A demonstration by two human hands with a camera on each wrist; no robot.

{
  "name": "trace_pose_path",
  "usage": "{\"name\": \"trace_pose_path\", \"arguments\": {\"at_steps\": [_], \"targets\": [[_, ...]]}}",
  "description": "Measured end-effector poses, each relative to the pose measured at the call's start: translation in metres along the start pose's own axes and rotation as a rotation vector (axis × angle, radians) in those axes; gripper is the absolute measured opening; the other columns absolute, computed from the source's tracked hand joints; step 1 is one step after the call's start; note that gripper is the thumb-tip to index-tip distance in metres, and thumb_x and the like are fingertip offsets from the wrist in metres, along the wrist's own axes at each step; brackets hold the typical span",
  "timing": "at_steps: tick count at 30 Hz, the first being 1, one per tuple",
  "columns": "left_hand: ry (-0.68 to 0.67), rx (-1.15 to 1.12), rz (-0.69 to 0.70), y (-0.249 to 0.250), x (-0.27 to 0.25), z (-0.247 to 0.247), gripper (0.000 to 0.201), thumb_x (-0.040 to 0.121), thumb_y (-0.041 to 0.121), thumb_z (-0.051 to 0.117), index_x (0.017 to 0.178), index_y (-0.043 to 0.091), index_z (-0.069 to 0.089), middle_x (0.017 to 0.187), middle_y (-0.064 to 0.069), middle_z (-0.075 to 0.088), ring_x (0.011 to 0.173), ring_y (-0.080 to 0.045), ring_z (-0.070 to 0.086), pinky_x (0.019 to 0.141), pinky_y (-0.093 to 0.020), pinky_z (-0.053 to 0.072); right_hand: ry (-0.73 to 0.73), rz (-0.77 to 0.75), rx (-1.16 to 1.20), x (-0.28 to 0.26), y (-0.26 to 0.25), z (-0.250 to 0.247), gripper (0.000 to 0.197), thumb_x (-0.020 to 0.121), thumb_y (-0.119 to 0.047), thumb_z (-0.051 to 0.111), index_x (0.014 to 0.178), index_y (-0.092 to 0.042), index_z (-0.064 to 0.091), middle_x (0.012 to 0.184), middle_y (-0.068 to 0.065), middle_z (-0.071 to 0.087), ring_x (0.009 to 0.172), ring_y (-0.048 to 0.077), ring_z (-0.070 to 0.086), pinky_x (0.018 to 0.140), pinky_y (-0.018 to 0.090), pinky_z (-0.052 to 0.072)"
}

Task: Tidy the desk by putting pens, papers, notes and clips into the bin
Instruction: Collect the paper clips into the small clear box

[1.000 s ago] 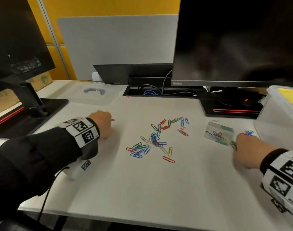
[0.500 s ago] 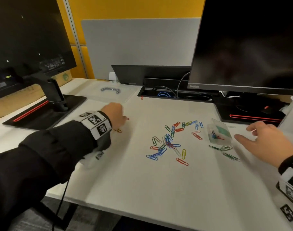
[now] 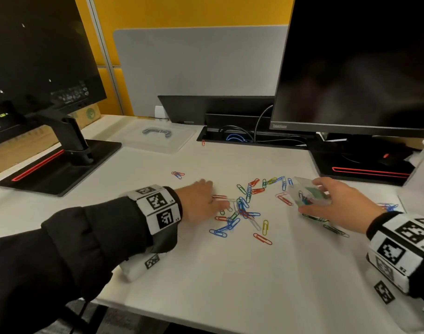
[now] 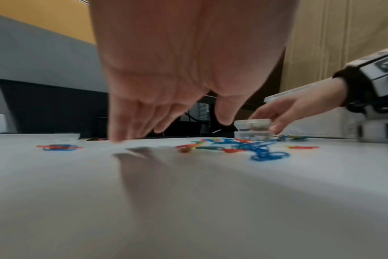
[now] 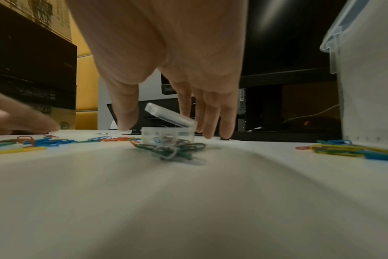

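L hand (image 3: 199,201) flat, fingers straight, on paper clips (image 3: 242,208) mid-desk (image 3: 206,273). R hand (image 3: 339,203) at 3 o'clock grips clear clip box (image 3: 307,194), lid ajar. Bin (image 5: 370,87) far R.

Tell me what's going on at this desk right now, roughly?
A person is clearing scattered coloured paper clips off a white desk. The right hand reaches around a small clear plastic box whose hinged lid stands half open, with a few clips inside; a firm grip cannot be confirmed. The left hand lies with straight fingers at the left edge of the pile. Most clips are loose on the desk, some beside the large translucent plastic bin at the right.
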State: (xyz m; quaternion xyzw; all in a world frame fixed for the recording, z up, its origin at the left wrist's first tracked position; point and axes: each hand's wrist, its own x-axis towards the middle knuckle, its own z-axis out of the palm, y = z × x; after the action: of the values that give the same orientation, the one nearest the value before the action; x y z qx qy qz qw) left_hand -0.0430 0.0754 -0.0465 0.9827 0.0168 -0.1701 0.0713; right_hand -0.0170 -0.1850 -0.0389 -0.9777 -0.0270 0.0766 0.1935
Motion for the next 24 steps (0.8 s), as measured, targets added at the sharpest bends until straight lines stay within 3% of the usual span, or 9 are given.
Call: {"name": "trace_pose_path", "arguments": {"at_steps": [2,4,8,11,14,17,19,21,24], "targets": [[0.098,0.053,-0.055,-0.006,0.009,-0.01,0.073,0.093,0.05,0.037,0.144,0.002,0.018,0.152,-0.017,0.021,0.14,-0.029,0.024,0.115,-0.039,0.025,0.013,-0.017,0.019,0.002,0.002,0.0,0.069,0.075,-0.035,0.071,0.134,-0.019,0.039,0.131,0.008,0.051,0.108,0.023,0.051,0.088,0.031,0.042],[0.141,0.083,-0.168,-0.021,0.023,-0.02,0.069,0.094,0.049,0.037,0.142,0.001,0.024,0.149,-0.018,0.026,0.137,-0.031,0.028,0.113,-0.04,0.028,0.015,-0.03,0.039,0.002,0.002,0.001,0.064,0.076,-0.032,0.071,0.132,-0.02,0.041,0.126,0.008,0.054,0.099,0.019,0.049,0.082,0.028,0.043],[0.019,0.075,-0.23,-0.039,0.043,-0.028,0.062,0.098,0.046,0.025,0.137,0.0,0.036,0.145,-0.017,0.038,0.134,-0.03,0.036,0.11,-0.034,0.026,0.013,-0.057,0.082,0.003,0.003,0.001,0.061,0.077,-0.029,0.071,0.129,-0.018,0.043,0.124,0.006,0.056,0.096,0.017,0.049,0.079,0.026,0.043],[-0.017,0.064,-0.062,-0.026,0.044,-0.023,0.057,0.099,0.045,0.021,0.132,0.004,0.045,0.139,-0.015,0.046,0.127,-0.029,0.043,0.106,-0.033,0.03,0.022,-0.081,0.12,0.003,0.001,0.001,0.05,0.081,-0.028,0.066,0.126,-0.019,0.046,0.119,0.003,0.056,0.094,0.017,0.052,0.076,0.025,0.042],[0.08,0.007,0.156,-0.004,0.041,-0.02,0.048,0.099,0.041,0.028,0.119,0.008,0.055,0.125,-0.013,0.058,0.111,-0.026,0.052,0.095,-0.03,0.037,0.08,-0.135,0.123,0.004,0.0,0.004,0.03,0.091,-0.023,0.053,0.12,-0.018,0.051,0.113,0.004,0.059,0.089,0.017,0.054,0.073,0.024,0.039],[0.258,-0.078,0.311,0.013,0.039,-0.021,0.051,0.095,0.045,0.037,0.135,0.014,0.043,0.136,-0.006,0.051,0.12,-0.021,0.05,0.098,-0.03,0.039,0.187,-0.212,0.159,0.004,-0.004,0.007,0.021,0.093,-0.016,0.046,0.111,-0.013,0.056,0.105,0.008,0.064,0.087,0.023,0.063,0.068,0.025,0.041],[0.299,-0.137,0.44,0.025,0.037,-0.022,0.055,0.092,0.048,0.04,0.137,0.017,0.04,0.135,-0.003,0.052,0.118,-0.016,0.051,0.095,-0.027,0.042,0.226,-0.26,0.203,0.003,-0.009,0.008,0.018,0.093,-0.012,0.045,0.107,-0.01,0.057,0.1,0.009,0.064,0.084,0.022,0.067,0.059,0.019,0.046],[0.318,-0.202,0.546,0.038,0.035,-0.022,0.054,0.091,0.049,0.042,0.135,0.018,0.043,0.127,-0.001,0.057,0.105,-0.01,0.056,0.087,-0.022,0.046,0.229,-0.313,0.246,-0.001,-0.016,0.01,0.018,0.094,-0.009,0.044,0.105,-0.009,0.057,0.097,0.005,0.062,0.08,0.018,0.068,0.051,0.008,0.046],[0.38,-0.23,0.639,0.051,0.036,-0.017,0.044,0.091,0.043,0.046,0.126,0.017,0.051,0.112,0.0,0.063,0.078,-0.002,0.057,0.066,-0.013,0.046,0.243,-0.402,0.291,-0.006,-0.026,0.012,0.016,0.093,-0.009,0.044,0.101,-0.01,0.057,0.096,0.005,0.063,0.083,0.018,0.069,0.056,0.011,0.048]]}}
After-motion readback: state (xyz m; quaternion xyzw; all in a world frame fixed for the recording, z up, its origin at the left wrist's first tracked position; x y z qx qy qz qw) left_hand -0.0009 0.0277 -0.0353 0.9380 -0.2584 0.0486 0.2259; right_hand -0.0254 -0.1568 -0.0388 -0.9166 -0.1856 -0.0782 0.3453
